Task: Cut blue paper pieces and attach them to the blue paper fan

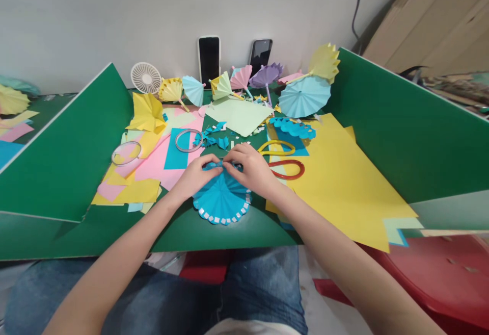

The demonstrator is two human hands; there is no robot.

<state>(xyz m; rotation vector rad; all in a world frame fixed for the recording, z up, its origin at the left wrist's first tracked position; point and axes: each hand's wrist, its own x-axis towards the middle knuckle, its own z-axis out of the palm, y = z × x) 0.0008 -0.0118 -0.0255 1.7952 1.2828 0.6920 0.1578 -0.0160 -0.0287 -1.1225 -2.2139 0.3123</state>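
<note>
A round, pleated blue paper fan (221,197) lies near the table's front edge, with small white squares along its scalloped rim. At its far edge my left hand (202,172) pinches the paper between thumb and fingers. My right hand (246,166) is closed on the same edge, just beside the left; its fingertips partly cover what they grip. Right of my right hand are scissors with one yellow handle (284,147) and one red handle (294,169); their blades are hidden. A roll of tape (189,140) rests on blue paper beyond my left hand.
Finished paper parasols (304,96) stand along the back, before two phones (209,59) and a small white fan (145,77). Yellow sheets (336,187) cover the right side; pink and yellow scraps (133,192) lie left. Green dividers (405,136) wall both sides. Another tape roll (126,153) sits left.
</note>
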